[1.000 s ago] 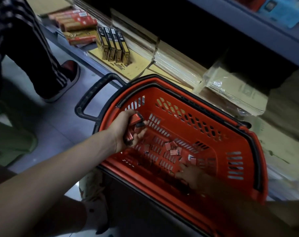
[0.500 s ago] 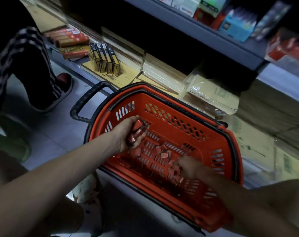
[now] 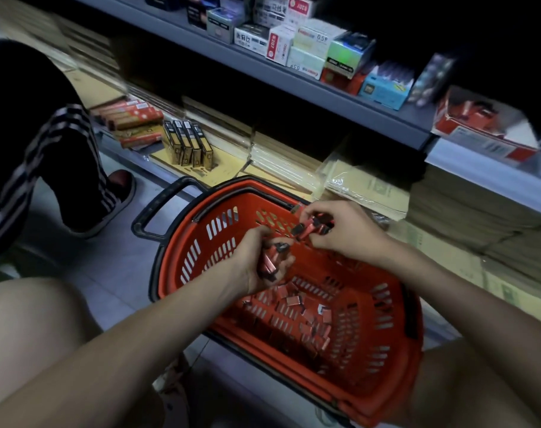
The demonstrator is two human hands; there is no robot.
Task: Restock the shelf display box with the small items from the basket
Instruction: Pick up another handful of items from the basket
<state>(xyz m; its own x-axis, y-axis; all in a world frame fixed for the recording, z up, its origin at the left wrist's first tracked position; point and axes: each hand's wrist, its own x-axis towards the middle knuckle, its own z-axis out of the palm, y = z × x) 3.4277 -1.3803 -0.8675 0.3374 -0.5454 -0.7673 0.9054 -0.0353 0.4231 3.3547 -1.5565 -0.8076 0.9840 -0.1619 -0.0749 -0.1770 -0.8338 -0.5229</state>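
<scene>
Head view: left grip (image 3: pixel 253 264), right grip (image 3: pixel 343 233) each around small items (image 3: pixel 270 263); box (image 3: pixel 277 44) "S207"

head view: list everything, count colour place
basket: one, red, black handle, on floor
small items: many, red, loose in basket
display box: one, red-white, upper shelf right
small cartons: several, mixed colours, upper shelf
black-gold boxes: four, lower shelf
long red boxes: several, stacked, lower shelf left
envelope packs: several, brown, lower shelf
another person's leg: one, black striped, left
left grip: one, holds small items over basket
right grip: one, pinches small items over basket
</scene>
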